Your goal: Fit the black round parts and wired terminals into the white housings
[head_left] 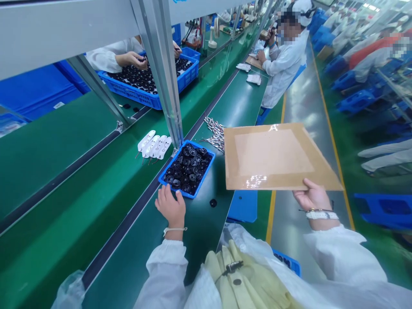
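My right hand grips the near edge of a flat cardboard sheet, its thumb on top. Brown shiny tape runs around the sheet's borders, and it is held up over the bench's right edge. My left hand is open, fingers stretched toward the near-left rim of a small blue tray; I cannot tell whether they touch it. Round black plastic parts fill that tray. One loose black part lies on the green bench to the right of my left hand.
A bundle of thin wired parts lies beyond the tray, partly behind the cardboard. White elongated pieces with wires rest on the green belt. A metal post rises beside the tray. Co-workers' hands work over a large blue crate.
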Tool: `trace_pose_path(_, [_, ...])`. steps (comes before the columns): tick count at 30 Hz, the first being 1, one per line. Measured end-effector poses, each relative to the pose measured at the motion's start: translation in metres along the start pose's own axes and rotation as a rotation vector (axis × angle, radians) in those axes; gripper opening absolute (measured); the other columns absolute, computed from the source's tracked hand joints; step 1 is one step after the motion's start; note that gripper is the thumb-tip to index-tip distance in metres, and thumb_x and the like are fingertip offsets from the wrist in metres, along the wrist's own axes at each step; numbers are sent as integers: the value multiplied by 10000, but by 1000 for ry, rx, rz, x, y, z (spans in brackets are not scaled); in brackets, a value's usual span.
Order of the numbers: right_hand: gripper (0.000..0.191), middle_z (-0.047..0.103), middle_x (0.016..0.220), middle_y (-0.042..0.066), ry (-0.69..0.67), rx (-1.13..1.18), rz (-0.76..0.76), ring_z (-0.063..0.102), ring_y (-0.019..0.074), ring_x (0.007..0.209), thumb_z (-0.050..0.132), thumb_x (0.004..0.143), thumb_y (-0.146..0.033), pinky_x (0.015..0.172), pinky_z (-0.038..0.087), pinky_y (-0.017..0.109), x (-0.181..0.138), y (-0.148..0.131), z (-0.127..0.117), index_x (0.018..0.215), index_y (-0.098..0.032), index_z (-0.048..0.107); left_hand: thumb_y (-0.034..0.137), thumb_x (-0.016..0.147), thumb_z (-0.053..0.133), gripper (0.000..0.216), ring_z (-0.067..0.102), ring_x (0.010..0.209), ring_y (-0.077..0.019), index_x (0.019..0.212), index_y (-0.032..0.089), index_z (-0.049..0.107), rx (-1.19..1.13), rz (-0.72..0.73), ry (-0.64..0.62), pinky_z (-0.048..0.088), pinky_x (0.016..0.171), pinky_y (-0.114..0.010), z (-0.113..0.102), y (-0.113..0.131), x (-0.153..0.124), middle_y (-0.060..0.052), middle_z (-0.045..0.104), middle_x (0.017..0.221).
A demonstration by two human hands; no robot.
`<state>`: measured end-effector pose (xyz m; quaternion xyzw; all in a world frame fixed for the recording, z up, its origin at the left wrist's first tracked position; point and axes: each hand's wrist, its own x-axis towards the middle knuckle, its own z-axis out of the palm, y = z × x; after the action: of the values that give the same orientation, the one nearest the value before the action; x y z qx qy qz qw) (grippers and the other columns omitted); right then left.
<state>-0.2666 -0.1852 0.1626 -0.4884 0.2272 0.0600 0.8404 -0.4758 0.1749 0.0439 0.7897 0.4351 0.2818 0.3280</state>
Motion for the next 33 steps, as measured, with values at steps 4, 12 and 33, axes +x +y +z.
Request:
trace_pose_path(4, [321, 674, 877, 5, 23, 7, 31, 654, 98, 795, 320, 867, -61, 721, 573, 217, 4, 4, -16, 1038, -170, 568, 361, 759, 511, 474, 265, 1310, -313, 1151, 98, 558, -229, -89, -193, 107, 1081, -467, -6, 8, -44, -198, 445, 1335])
trace_pose_path(12, [347, 682, 943, 16, -182, -137, 328, 659, 126, 821, 420, 836, -33, 699, 580, 238, -26, 46, -32, 1114, -192, 555, 507, 800, 462, 559, 628, 938, -273, 1241, 163, 477, -910, -448, -625, 491, 803, -411, -39, 68, -99, -158, 625, 1118])
trace_pose_path(33, [499, 594, 1176, 73, -1370, -1435, 955, 538, 273, 1112, 657, 671, -446, 849, 542, 355, -119, 266, 84, 1129, -270, 565, 149, 744, 599, 311, 672, 708, -235, 1051, 139, 556, -1075, -1088, 1528, 554, 686, -395, -275, -37, -483, -73, 703, 801])
